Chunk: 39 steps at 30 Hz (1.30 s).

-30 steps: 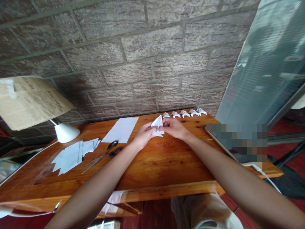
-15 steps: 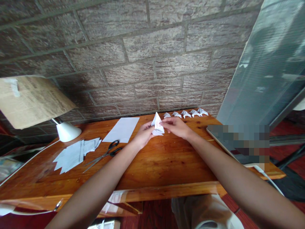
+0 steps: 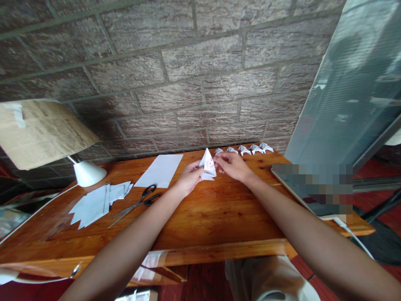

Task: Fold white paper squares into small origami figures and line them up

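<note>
A piece of folded white paper [image 3: 207, 165] with a pointed top and a round red print is held up over the table. My left hand [image 3: 190, 177] pinches its left side between thumb and fingers. At the paper's right edge, my right hand [image 3: 231, 164] has its thumb and fingertips closed on it. Behind my right hand, several small folded paper shapes [image 3: 244, 150] stand in a row along the wall side. Black-handled scissors [image 3: 138, 203] lie open to the left of my left arm.
A white sheet [image 3: 159, 170] lies near the wall, and a pile of cut paper pieces [image 3: 97, 205] is left of the scissors. A lamp [image 3: 89, 173] with a brown paper shade stands at far left. A partly blurred flat device [image 3: 297, 190] with a white cable sits at right.
The folded paper has turned slightly, so its red print shows more fully. My right fingers have shifted a little right, to its edge. My left hand keeps its grip.
</note>
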Each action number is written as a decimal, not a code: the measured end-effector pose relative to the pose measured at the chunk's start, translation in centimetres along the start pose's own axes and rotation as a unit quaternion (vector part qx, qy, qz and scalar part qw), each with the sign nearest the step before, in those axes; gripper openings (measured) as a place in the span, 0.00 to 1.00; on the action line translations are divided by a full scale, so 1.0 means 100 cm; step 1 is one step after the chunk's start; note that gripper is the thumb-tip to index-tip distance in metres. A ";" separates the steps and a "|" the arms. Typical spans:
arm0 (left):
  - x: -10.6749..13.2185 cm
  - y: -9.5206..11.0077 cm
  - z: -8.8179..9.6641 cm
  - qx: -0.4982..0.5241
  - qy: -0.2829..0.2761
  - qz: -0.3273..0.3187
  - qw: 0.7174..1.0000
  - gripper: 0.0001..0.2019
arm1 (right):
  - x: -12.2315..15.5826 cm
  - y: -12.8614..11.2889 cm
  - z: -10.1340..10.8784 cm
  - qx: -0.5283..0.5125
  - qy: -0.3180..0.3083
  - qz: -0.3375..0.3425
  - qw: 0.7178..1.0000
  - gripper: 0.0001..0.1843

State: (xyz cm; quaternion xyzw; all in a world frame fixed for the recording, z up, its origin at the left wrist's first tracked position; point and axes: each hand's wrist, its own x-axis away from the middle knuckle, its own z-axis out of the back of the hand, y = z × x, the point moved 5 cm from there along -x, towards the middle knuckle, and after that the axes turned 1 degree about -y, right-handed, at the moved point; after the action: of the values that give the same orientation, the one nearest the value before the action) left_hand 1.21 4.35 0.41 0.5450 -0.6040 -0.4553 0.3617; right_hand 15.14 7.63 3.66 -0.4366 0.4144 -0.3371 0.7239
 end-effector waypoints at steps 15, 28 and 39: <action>0.001 0.009 -0.003 -0.039 0.020 -0.039 0.998 0.13 | -0.003 0.010 0.005 -0.083 0.033 -0.044 0.995 0.12; 0.000 0.013 0.010 -0.092 0.090 -0.081 0.988 0.17 | 0.002 -0.008 0.000 -0.081 -0.026 0.050 0.995 0.29; 0.001 0.016 0.005 -0.114 0.056 -0.090 0.988 0.17 | 0.005 -0.021 0.004 -0.058 -0.037 0.088 0.994 0.34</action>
State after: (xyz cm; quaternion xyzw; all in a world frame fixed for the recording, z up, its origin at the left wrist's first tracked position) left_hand 0.15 4.28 1.73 0.5771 -0.4752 -0.5206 0.4125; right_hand 15.48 6.48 5.54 -0.4518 0.4435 -0.2308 0.7388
